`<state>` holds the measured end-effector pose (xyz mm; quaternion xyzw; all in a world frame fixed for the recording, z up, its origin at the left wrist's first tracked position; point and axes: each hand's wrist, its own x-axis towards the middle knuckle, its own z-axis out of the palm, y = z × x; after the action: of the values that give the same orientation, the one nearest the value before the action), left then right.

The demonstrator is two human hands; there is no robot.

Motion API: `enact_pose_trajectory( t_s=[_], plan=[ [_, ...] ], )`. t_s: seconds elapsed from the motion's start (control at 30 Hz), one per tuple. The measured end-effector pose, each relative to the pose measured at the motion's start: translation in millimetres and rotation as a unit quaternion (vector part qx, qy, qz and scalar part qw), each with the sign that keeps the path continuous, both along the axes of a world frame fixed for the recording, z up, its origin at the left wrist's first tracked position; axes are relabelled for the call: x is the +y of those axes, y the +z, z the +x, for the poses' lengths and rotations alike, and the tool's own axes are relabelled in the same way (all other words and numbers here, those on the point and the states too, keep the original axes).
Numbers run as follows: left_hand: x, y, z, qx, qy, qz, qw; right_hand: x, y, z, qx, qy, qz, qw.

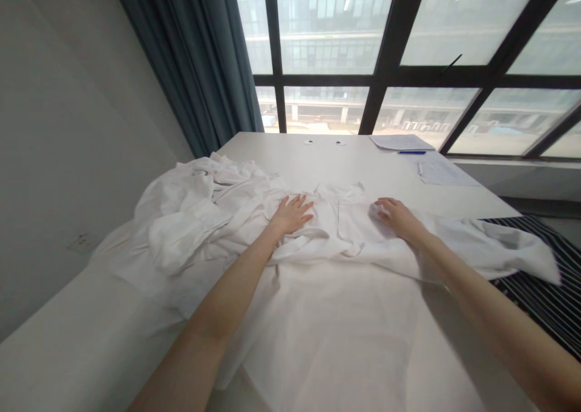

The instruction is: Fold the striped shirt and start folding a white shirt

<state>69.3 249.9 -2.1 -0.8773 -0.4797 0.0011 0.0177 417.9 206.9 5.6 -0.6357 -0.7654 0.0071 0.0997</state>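
A white shirt (354, 315) lies spread over the table, its collar toward the window and one sleeve (494, 242) stretched out to the right. My left hand (292, 213) rests flat on the cloth left of the collar, fingers spread. On the right shoulder area, my right hand (394, 213) touches the fabric with its fingers bent; whether they pinch any cloth is hard to see. A heap of crumpled white clothes (190, 218) sits to the left, against the shirt.
The white table (272, 149) reaches to the window. At its far right are papers (402, 141), a blue pen (411, 152) and another sheet (447, 173). Black striped cloth (544, 297) lies along the right side. A wall and a dark curtain (190, 55) bound the left.
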Motion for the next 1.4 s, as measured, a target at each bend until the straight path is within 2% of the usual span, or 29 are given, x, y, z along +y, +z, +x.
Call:
enact_pose_trajectory(
  t_s=[0.07,0.13,0.23,0.43,0.57,0.63,0.7,0.77,0.83,0.9,0.97,1.0,1.13,1.23,1.4],
  plan=[
    [0.0,0.1,0.1,0.002,0.002,-0.002,1.0,3.0,-13.4,-10.6,-0.004,0.016,-0.031,0.999],
    [-0.5,0.7,0.6,0.003,0.003,-0.003,1.0,6.3,-23.7,-15.1,-0.011,0.002,-0.05,0.999],
    [-1.8,2.6,1.7,0.009,0.005,-0.004,1.0,13.3,-28.6,-13.6,-0.019,-0.028,-0.067,0.997],
    [6.1,10.1,0.1,0.012,0.055,0.008,0.998,23.1,-18.4,-10.4,-0.031,-0.066,-0.071,0.995],
    [15.1,20.1,-5.9,0.004,0.113,0.02,0.993,14.6,-9.8,-8.9,-0.037,-0.115,-0.042,0.992],
    [12.9,26.2,-8.1,-0.008,0.12,0.029,0.992,5.3,-2.9,-8.7,-0.034,-0.137,-0.02,0.99],
    [2.0,31.7,-9.1,-0.025,0.11,0.036,0.993,-8.9,6.2,-10.8,-0.029,-0.146,0.005,0.989],
    [-19.2,35.9,-10.0,-0.043,0.091,0.038,0.994,-30.4,16.7,-15.8,0.002,-0.118,0.055,0.992],
    [-49.7,37.8,-13.0,-0.083,0.05,0.042,0.994,-61.3,27.1,-23.9,0.066,-0.047,0.13,0.988],
    [-85.5,37.2,-19.7,-0.186,-0.025,0.056,0.981,-101.1,36.0,-34.9,0.127,0.029,0.169,0.977],
    [-120.6,34.1,-30.5,-0.239,-0.082,0.061,0.965,-145.8,41.9,-48.6,0.165,0.091,0.123,0.974],
    [-136.1,31.8,-37.1,-0.249,-0.089,0.067,0.962,-168.1,43.4,-56.2,0.176,0.124,0.073,0.974],
    [-176.8,20.4,-66.0,-0.219,-0.068,0.089,0.969,-237.6,38.4,-84.9,0.178,0.207,-0.107,0.956],
    [-190.3,13.2,-85.2,-0.175,-0.044,0.114,0.977,-259.5,25.6,-95.2,0.15,0.211,-0.144,0.955],
    [-197.3,4.5,-108.1,-0.154,0.007,0.146,0.977,-263.0,8.1,-89.6,0.164,0.208,-0.144,0.954]
  ],
)
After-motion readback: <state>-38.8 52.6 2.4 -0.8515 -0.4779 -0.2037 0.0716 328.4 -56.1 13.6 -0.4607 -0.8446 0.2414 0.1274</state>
